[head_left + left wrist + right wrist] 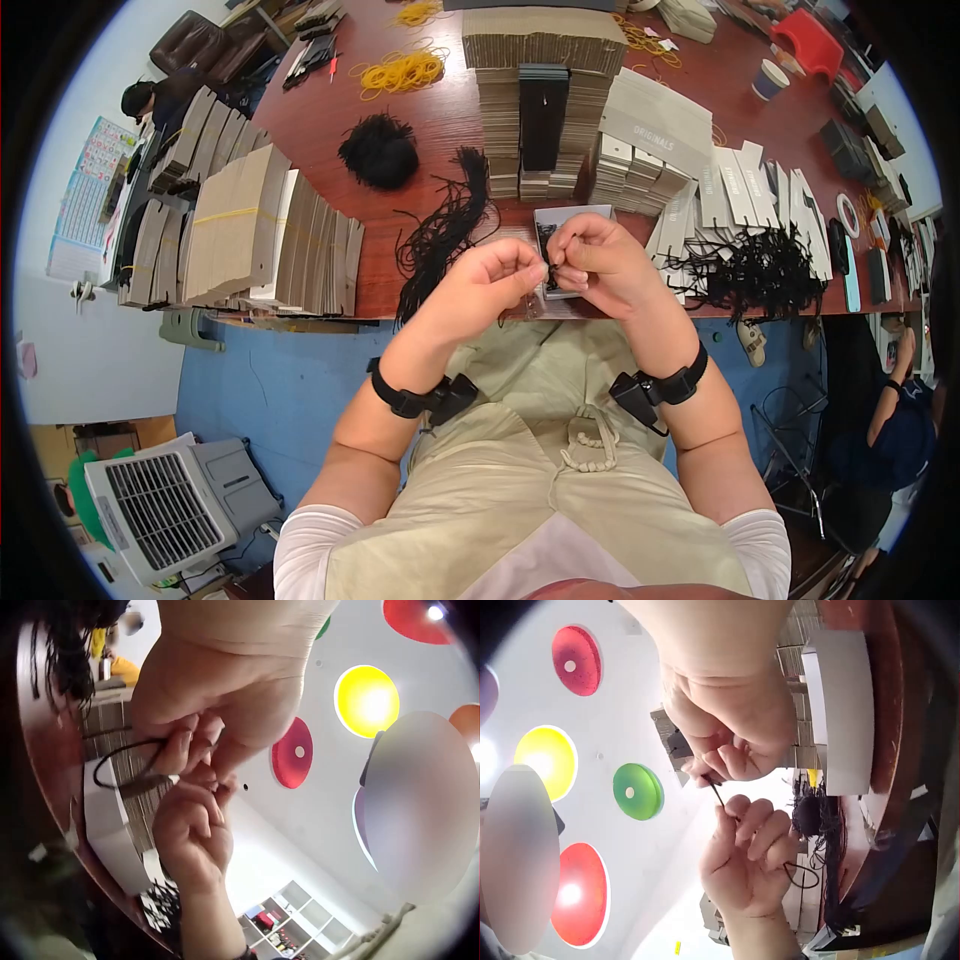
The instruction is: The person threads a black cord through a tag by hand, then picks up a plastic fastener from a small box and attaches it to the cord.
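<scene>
Above the table's front edge, both hands work fingertip to fingertip on a thin black cord [718,793]. My left hand [492,280] pinches one part of it, and a cord loop [100,766] sticks out from that hand's fingers. My right hand [612,270] pinches the cord's other end between thumb and fingers; a short dark stretch spans the two hands in the right wrist view. Just behind the hands stands a small open white box [572,213] with dark pieces inside. Left of them lies a bundle of black cords [445,235].
Tall stacks of grey cardboard [498,110] rise behind the box. Printed white tags [735,190] with black cords [750,275] lie to the right. More bundled cardboard [235,215] stands at the left. A black yarn ball [380,152] and yellow rubber bands [400,72] lie farther back.
</scene>
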